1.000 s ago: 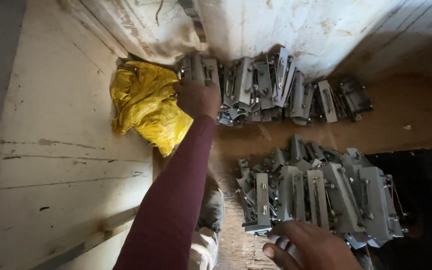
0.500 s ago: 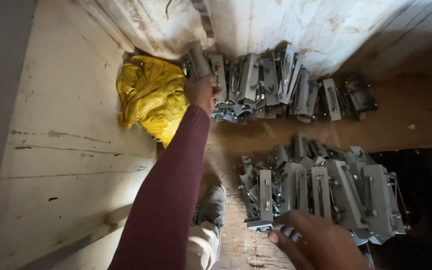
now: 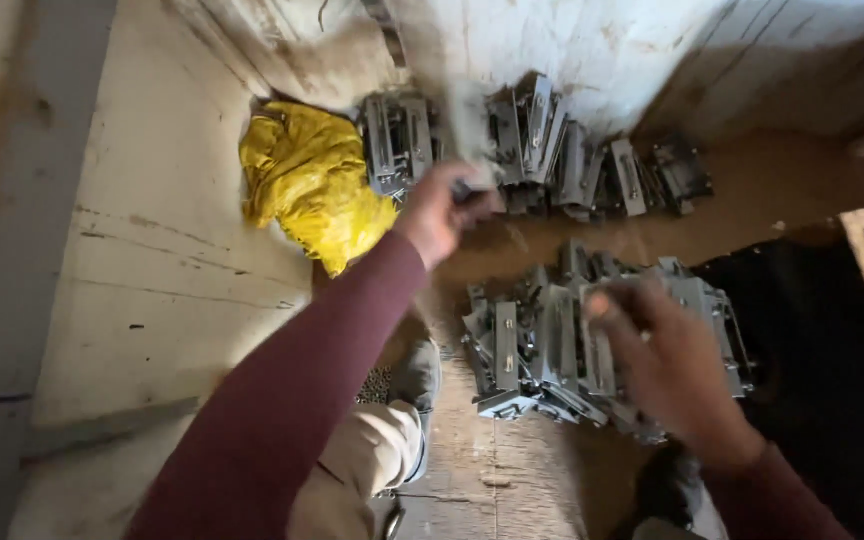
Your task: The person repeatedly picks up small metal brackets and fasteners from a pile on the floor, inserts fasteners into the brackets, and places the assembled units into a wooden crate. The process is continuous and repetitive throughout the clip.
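Observation:
My left hand (image 3: 442, 208), in a dark red sleeve, is closed around a grey metal bracket (image 3: 472, 125) that it holds lifted and blurred above the far row of grey metal brackets (image 3: 572, 160) along the wall. My right hand (image 3: 667, 365) hovers over the near pile of grey metal brackets (image 3: 542, 345) on the floor, fingers apart and blurred, with nothing visibly in it. A crumpled yellow plastic bag (image 3: 312, 185) lies left of the far row, close to my left hand.
A pale concrete wall (image 3: 152, 260) runs along the left and a white wall (image 3: 632, 50) stands behind the far row. The floor is brown dirt (image 3: 762, 195). My shoe (image 3: 417, 375) and light trouser leg show below. A dark opening (image 3: 832, 380) lies at right.
My left hand has lifted a bracket out of the far row and drawn back toward me. My right hand has risen from the lower edge to above the near pile.

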